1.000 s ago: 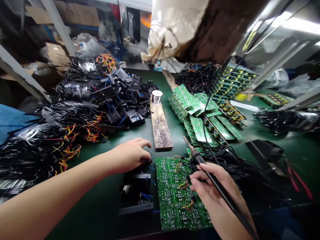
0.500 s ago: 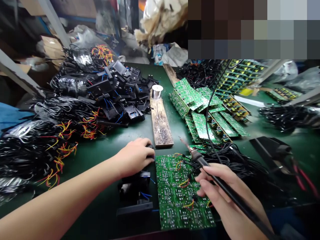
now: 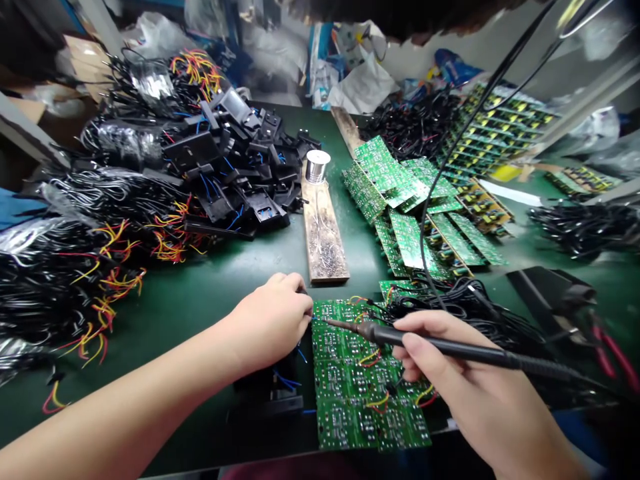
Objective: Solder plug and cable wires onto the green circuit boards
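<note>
My right hand holds a black soldering iron. Its tip points left, over the upper left part of a green circuit board panel with red and yellow wires. My left hand is closed at the panel's upper left edge, beside the iron's tip; a short blue wire shows by its fingertips, and what the fingers grip is mostly hidden. Black plastic housings with blue wires lie below my left hand, against the panel's left side.
A solder spool stands on a wooden strip beyond the panel. Black housings and cable bundles fill the left. Stacked green boards, black cables and red-handled pliers are at the right.
The soldering iron's tip has swung down and left to the panel's upper left, near my left fingers. My left hand stays by the panel edge. The whole view has shifted slightly.
</note>
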`<state>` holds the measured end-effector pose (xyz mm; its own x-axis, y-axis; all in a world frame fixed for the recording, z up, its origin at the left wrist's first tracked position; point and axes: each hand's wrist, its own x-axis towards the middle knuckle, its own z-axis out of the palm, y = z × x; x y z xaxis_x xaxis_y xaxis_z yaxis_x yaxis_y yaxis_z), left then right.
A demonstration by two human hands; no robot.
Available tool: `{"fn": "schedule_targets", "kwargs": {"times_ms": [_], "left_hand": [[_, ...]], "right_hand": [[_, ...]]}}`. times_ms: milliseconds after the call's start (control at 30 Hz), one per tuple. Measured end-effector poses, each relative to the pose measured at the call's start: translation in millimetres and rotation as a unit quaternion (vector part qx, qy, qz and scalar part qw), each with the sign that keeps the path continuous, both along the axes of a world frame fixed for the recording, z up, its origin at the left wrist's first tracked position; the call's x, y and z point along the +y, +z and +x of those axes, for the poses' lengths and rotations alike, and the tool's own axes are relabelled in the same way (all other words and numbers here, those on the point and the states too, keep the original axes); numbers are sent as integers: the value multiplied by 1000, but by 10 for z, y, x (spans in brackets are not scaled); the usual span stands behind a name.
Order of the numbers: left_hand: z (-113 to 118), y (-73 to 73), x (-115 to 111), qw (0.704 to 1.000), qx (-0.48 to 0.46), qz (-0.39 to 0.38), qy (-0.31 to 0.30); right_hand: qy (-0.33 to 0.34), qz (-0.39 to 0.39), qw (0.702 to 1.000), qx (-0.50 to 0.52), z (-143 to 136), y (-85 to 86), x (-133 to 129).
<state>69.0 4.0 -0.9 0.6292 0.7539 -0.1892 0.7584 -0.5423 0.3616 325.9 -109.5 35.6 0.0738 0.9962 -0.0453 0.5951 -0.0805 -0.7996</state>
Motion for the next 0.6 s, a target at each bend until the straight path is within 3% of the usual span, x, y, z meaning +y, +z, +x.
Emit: {"fn": "schedule_targets", "kwargs": {"times_ms": [600], "left_hand": [[28, 5, 31, 999, 25, 5, -32]], "right_hand": [[4, -44, 997, 67, -5, -79, 193]]}}
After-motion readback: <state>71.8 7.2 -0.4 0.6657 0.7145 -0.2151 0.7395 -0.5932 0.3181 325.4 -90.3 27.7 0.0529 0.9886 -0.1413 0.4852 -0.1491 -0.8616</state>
